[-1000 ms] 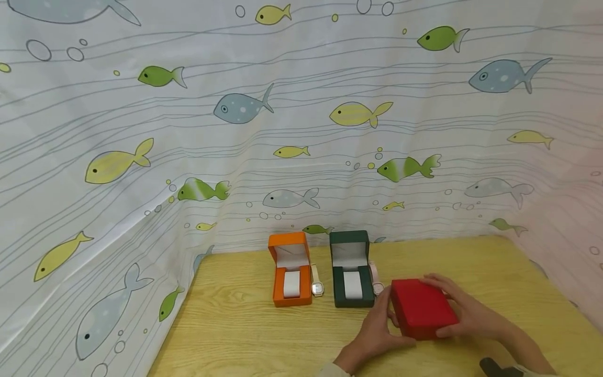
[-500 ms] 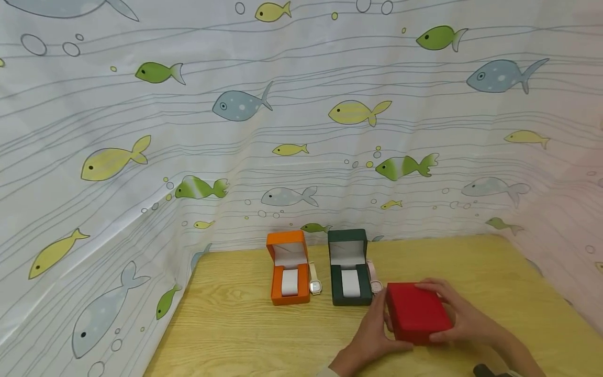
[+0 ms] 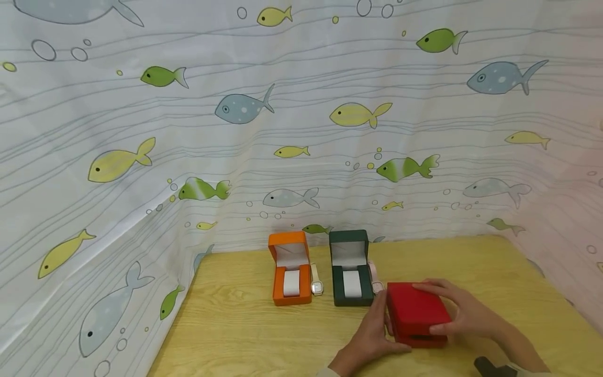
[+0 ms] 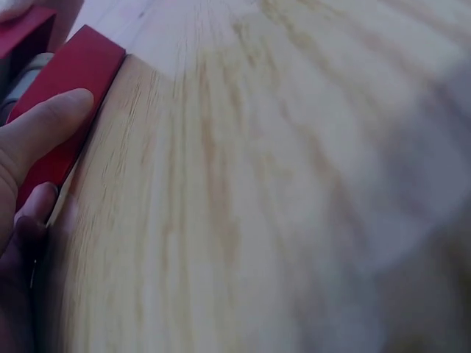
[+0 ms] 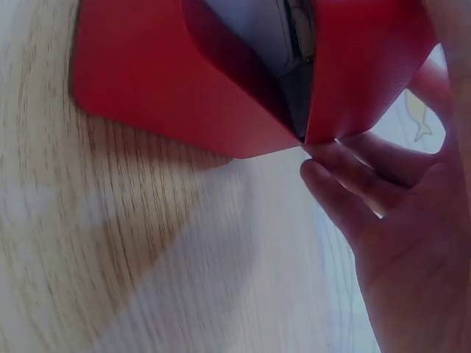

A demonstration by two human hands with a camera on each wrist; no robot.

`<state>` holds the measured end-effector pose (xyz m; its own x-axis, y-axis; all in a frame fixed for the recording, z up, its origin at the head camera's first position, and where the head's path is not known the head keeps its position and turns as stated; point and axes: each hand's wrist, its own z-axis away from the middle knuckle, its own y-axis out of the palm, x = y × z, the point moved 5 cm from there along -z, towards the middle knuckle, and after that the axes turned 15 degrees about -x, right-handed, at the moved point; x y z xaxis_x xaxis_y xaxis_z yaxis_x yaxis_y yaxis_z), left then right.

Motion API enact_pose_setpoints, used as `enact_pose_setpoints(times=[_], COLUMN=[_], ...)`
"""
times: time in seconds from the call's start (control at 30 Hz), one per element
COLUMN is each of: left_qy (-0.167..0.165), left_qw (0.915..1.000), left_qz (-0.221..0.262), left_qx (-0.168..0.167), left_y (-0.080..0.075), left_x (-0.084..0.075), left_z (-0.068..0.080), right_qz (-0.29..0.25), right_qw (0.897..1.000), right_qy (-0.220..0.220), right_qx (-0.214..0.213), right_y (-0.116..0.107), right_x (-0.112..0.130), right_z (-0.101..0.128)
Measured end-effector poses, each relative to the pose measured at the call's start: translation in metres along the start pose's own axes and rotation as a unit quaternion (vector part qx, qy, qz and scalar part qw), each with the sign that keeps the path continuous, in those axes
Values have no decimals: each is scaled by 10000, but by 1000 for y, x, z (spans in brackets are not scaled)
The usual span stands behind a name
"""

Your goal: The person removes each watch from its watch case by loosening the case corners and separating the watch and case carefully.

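- Red box [image 3: 416, 314] sits on the wooden table [image 3: 245, 330], lid slightly raised.
- Left hand [image 3: 372, 335] grips its left side.
- Right hand [image 3: 464, 314] curls over its lid.

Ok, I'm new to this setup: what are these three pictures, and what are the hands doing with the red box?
No machine here: a person works bare-handed. The wide picture comes from a camera on their head; the two close ones from cameras on each wrist. On the wooden table, against a fish-print cloth, stand an open orange box and an open green box, each with a watch beside it. The left hand holds the left side of the red box; the right hand grips its lid, which stands slightly ajar. The right wrist view shows that gap, with a pale lining inside.
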<state>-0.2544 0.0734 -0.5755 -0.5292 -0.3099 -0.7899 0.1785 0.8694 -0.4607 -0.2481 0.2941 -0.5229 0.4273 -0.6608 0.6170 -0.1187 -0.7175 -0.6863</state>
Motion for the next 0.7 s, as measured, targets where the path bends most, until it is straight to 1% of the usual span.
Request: enact_pose_setpoints(times=[0.13, 0.3, 0.4, 0.53, 0.57, 0.6, 0.7], left_qy=[31, 75, 186, 300, 321, 307, 307], left_qw=[10000, 9999, 9998, 9995, 9995, 9995, 9994], left_qz=[47, -42, -65, -33, -32, -15, -54], left_qx=[68, 77, 51, -21, -51, -70, -131], left_y=[0, 0, 0, -1, -1, -1, -1], left_x=[0, 0, -1, -1, -2, -2, -1], left_z=[1, 2, 2, 2, 2, 2, 3], right_qz=[118, 75, -185, -788, -885, -986, -1132], right_qw=[9998, 9989, 9978, 9931, 9922, 9906, 9881], right_qy=[141, 338, 474, 636, 599, 656, 688], right_qx=[102, 303, 436, 594, 647, 686, 787], right_y=[-2, -3, -4, -3, -2, -1, 1], right_x=[1, 0, -2, -4, -4, -5, -5], right_z=[-2, -6, -7, -11, -12, -14, -18])
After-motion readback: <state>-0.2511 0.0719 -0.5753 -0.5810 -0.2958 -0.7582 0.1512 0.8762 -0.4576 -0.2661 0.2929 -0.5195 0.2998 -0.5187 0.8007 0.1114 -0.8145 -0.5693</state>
